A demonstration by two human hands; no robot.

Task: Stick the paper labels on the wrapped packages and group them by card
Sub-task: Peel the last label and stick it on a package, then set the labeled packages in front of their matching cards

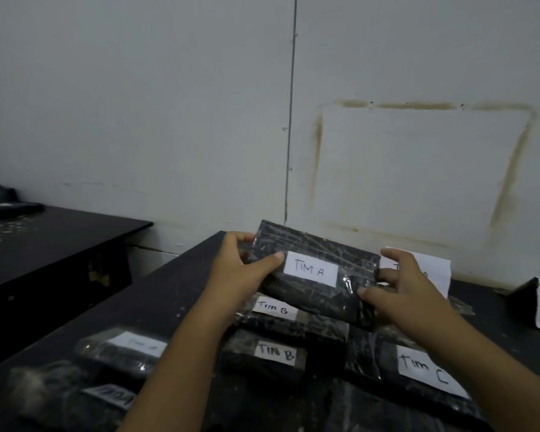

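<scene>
You hold the TIM A package (321, 246) above the dark, scuffed tabletop (169, 291), left hand (240, 269) and right hand (406, 288) each in a curled grip on one end; its label (310, 272) is on, so grouping seems in hand; next, set it by the far white card (435, 269) behind your right hand; stained wall (138, 120) beyond.

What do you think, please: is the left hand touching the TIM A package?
Touching. The head view shows the left hand gripping the TIM A package, thumb on its front.
</scene>
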